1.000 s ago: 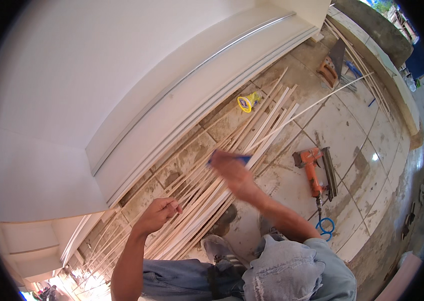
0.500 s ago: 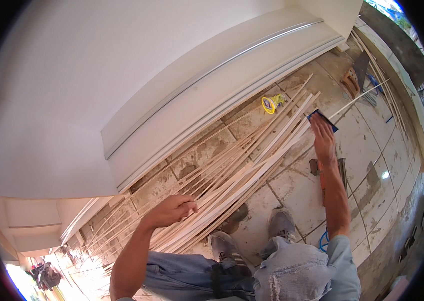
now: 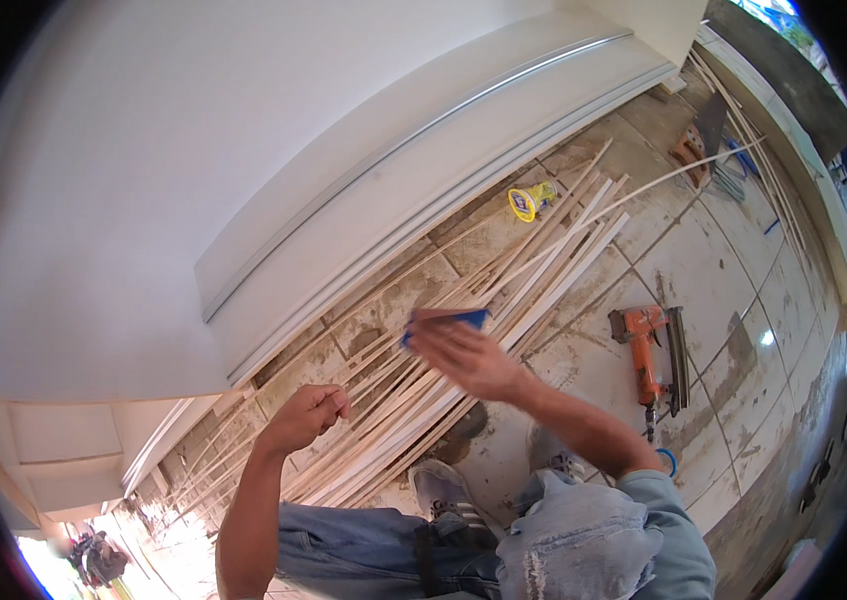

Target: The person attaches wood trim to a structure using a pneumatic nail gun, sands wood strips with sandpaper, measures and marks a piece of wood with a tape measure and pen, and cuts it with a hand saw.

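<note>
Gripping a straight-edged blue piece, right-hand fingers blurred; left fingers pinched around a long, slender, pale strip.

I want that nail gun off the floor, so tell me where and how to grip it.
Take the orange nail gun by its handle, the slim stretch between the bulky head and the hose fitting. Coming from above, palm on the left, looks best: the tool lies on the tiles, and the dark magazine runs along the handle's right.
</note>
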Demonstrator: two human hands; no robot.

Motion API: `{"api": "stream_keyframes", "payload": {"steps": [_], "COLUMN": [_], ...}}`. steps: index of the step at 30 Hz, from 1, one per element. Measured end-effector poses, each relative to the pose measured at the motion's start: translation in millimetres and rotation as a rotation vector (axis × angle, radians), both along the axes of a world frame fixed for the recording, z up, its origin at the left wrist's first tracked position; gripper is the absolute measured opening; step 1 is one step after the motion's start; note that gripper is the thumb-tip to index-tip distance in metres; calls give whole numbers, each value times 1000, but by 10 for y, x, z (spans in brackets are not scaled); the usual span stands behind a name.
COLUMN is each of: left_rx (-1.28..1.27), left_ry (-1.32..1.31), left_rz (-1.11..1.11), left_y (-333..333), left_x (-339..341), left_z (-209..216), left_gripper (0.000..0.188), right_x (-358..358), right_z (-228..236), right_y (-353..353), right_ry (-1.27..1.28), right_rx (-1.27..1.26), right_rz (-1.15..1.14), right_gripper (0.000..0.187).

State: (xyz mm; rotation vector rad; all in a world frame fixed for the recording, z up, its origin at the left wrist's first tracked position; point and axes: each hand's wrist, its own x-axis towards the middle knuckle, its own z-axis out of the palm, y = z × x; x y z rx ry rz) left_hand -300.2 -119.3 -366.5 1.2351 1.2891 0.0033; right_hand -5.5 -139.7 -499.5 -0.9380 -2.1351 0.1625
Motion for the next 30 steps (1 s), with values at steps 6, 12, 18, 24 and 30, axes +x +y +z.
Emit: {"api": "stream_keyframes", "payload": {"steps": [6, 12, 18, 24, 30], "left_rx": [224, 463, 546, 677, 657], "left_ry": [69, 129, 189, 161, 243], "left_rz": [-89, -176, -215, -181, -203], "left_y": [-42, -52, 1, -92, -52], "left_x": [-8, 81, 193, 106, 222], "left_z": [188, 218, 311, 300, 308], "left_gripper": [27, 19, 15, 17, 16], "right_x": [455, 1329, -506, 502, -493], "right_z": [-190, -340, 526, -208, 274], "right_y": [85, 155, -300, -117, -182], "right_ry": [129, 23, 139, 3, 183], "right_rx": [-158, -159, -208, -314, -233], "right_rz": [-154, -589, -10, -464, -104], "right_gripper": [48, 43, 64, 58, 58]}}
